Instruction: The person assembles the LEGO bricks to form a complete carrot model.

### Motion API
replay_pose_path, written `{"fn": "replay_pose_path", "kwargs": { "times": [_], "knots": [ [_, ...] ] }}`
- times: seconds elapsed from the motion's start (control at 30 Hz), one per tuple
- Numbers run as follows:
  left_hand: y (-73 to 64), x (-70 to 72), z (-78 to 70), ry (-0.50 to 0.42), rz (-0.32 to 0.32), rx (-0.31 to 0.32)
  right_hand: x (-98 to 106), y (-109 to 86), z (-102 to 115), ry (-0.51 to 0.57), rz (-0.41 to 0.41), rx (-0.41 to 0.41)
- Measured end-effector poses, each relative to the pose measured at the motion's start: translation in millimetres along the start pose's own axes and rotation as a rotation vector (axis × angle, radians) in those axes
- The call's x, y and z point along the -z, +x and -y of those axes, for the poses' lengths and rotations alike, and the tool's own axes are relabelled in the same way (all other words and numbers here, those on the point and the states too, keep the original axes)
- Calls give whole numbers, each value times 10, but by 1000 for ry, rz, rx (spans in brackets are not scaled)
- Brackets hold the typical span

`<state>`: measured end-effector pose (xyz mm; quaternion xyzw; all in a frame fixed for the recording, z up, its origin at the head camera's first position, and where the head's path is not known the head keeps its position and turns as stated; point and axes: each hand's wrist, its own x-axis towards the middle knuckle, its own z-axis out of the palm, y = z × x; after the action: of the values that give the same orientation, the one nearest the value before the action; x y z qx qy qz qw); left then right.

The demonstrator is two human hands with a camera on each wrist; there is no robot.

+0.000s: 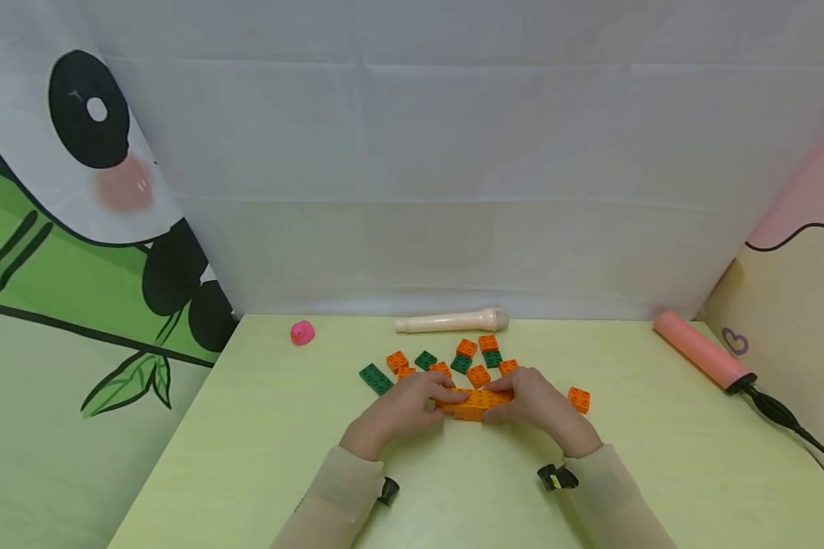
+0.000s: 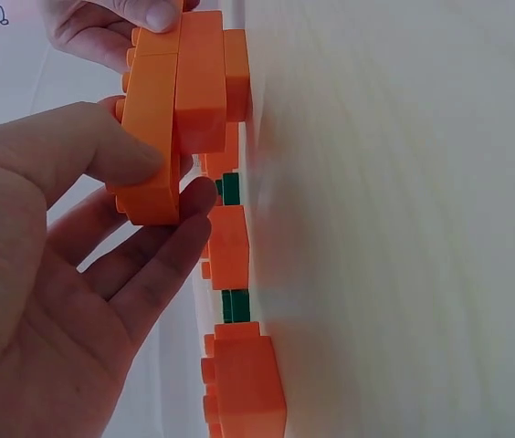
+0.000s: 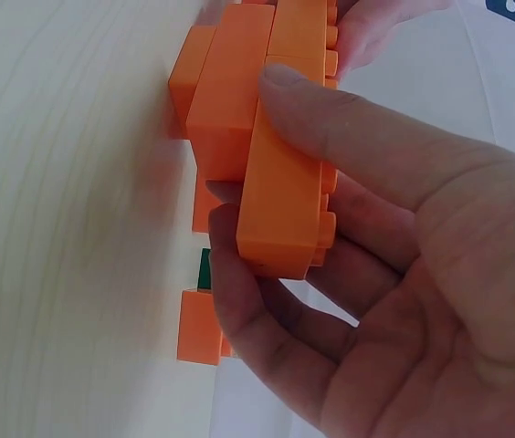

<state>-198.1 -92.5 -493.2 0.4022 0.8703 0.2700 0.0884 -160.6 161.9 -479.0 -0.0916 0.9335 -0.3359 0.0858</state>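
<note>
A stack of orange toy building blocks stands on the table between both hands, its top row overhanging the narrower layers below. At its left end, my left hand grips the top row; in the left wrist view the thumb lies on the side facing me, with fingers curled behind and under the end. The right hand holds the other end, and the right wrist view shows its thumb pressing the near side of the top block while fingers curl around beneath. Fingers partly cover the stack in every view.
Loose orange blocks and green blocks lie just behind the hands. One orange block sits apart at right. Farther back are a pale microphone-shaped object and a small pink toy. A pink hand pump lies at the right edge.
</note>
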Motion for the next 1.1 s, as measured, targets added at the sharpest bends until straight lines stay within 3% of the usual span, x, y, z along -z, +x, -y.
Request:
{"fn": "replay_pose_path", "kwargs": {
  "times": [0.4, 0.8, 1.1],
  "knots": [
    [-2, 16, 3, -27, 3, 0, 8, 1, 20, -11, 2, 15],
    [18, -10, 27, -20, -31, -51, 13, -9, 28, -11, 5, 1],
    [22, -27, 41, -70, -29, -44, -1, -8, -3, -9, 2, -1]
  ]
}}
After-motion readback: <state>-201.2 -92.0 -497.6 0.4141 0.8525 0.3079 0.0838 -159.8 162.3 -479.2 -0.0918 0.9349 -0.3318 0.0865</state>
